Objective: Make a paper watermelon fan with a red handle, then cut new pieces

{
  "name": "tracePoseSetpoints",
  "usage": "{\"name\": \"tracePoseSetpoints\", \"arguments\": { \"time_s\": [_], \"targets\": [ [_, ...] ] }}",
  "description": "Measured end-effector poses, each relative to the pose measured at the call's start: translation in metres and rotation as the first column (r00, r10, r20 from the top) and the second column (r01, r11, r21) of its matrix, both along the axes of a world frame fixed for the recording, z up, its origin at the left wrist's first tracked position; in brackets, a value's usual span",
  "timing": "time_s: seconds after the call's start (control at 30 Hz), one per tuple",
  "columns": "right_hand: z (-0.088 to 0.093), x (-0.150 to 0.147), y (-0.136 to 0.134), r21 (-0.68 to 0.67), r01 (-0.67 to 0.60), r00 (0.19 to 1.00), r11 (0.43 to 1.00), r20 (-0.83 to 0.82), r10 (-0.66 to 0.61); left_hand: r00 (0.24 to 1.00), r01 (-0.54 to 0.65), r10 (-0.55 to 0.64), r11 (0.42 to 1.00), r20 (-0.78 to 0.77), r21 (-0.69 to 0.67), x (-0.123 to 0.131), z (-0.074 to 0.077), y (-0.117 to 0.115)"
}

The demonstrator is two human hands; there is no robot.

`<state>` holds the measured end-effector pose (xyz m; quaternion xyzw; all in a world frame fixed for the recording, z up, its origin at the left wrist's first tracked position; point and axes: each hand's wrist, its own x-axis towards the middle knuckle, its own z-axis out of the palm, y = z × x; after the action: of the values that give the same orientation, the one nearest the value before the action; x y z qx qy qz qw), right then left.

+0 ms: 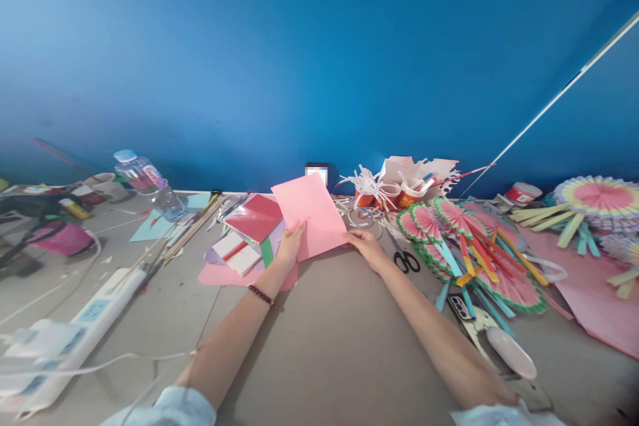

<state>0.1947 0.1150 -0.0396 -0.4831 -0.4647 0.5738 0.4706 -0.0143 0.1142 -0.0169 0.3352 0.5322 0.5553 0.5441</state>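
A pink sheet of paper (312,213) is held up between my two hands over the middle of the table. My left hand (291,244) grips its lower left edge, thumb on the front face. At the lower right corner, my right hand (366,246) pinches the paper between thumb and fingers. Behind my left wrist lies a pile of coloured papers, with a red sheet in clear wrapping (253,216) and white packets with a red band (240,253). Black-handled scissors (407,261) rest just right of my right hand.
Pleated paper rosettes with streamers (466,226) cover the right side, near a phone (462,306) and a white mouse (512,351). Red cups (407,196) with paper strips stand by the blue wall. On the left are a water bottle (140,172), thin sticks (192,229) and a power strip (94,319) with cables.
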Motion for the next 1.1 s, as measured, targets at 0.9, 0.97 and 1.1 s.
{"name": "tracePoseSetpoints", "arguments": {
  "time_s": [0.9, 0.97, 1.1],
  "targets": [
    [-0.0039, -0.0028, -0.0047, 0.159, 0.052, 0.981, 0.986, 0.178, -0.08, 0.991, 0.061, -0.055, 0.997, -0.125, 0.047, 0.0058, -0.0004, -0.007],
    [-0.006, -0.0009, -0.0031, 0.156, 0.055, 0.981, 0.986, 0.176, -0.083, 0.989, 0.067, -0.065, 0.998, -0.133, 0.014, 0.0067, -0.0004, -0.0069],
    [-0.0088, 0.0003, -0.0018, 0.156, 0.08, 0.975, 0.984, 0.195, -0.11, 0.989, 0.014, -0.022, 0.998, -0.144, -0.055, 0.0058, -0.0025, -0.0055]
  ]
}}
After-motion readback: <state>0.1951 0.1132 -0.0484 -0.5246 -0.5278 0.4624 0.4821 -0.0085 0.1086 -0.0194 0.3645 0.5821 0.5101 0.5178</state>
